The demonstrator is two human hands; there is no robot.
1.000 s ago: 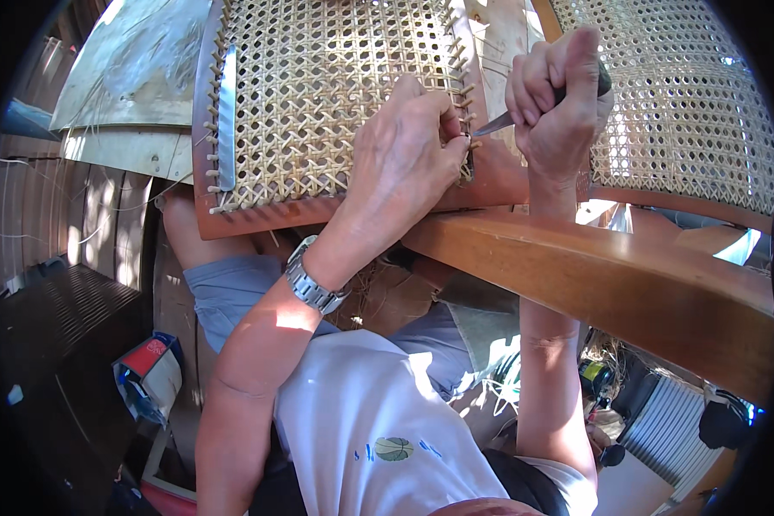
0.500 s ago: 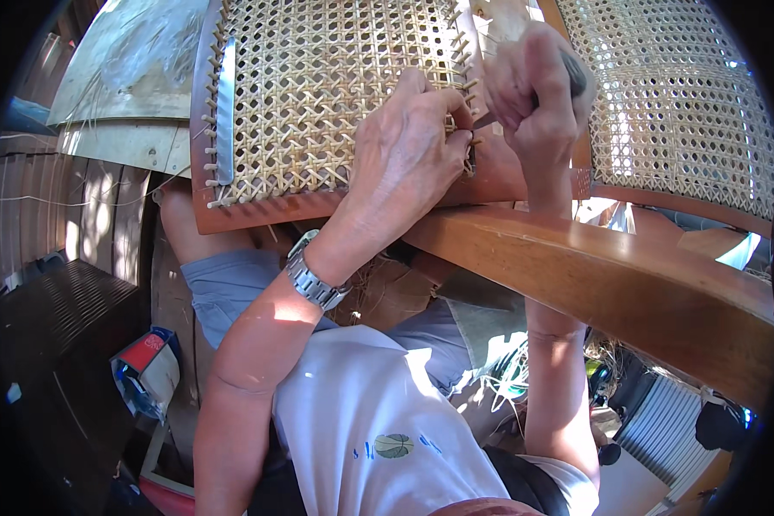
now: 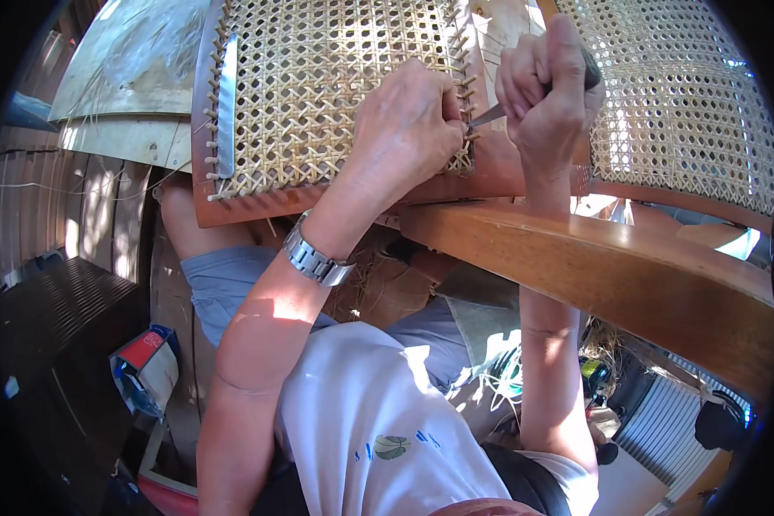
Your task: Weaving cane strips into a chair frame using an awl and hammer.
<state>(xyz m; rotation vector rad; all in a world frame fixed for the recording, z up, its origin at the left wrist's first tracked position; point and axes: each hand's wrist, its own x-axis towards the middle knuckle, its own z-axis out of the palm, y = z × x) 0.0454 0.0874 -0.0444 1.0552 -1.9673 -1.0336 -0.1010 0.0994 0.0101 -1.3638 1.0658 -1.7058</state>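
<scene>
A woven cane panel (image 3: 318, 95) fills a reddish-brown wooden frame (image 3: 267, 210), with small pegs standing along its edges. Over the panel's right edge lies my left hand (image 3: 404, 125), its fingers curled and thumb pressed in beside the pegs. Whatever is between those fingertips is too small and hidden to name. My right hand (image 3: 546, 90) is closed around a dark-handled tool with a tapering metal blade (image 3: 488, 116), thumb up along the handle. The blade points left, its tip close to my left fingertips at the peg row.
A flat metal strip (image 3: 227, 107) lies along the panel's left side. Another caned panel (image 3: 662, 112) stands at the right. A thick curved wooden rail (image 3: 593, 267) crosses over my right forearm. Clear plastic (image 3: 150, 52) rests on a board at far left.
My right hand has shifted slightly right, and more of the tool's blade shows. My left hand has moved a little left, with its fingers drawn in closer.
</scene>
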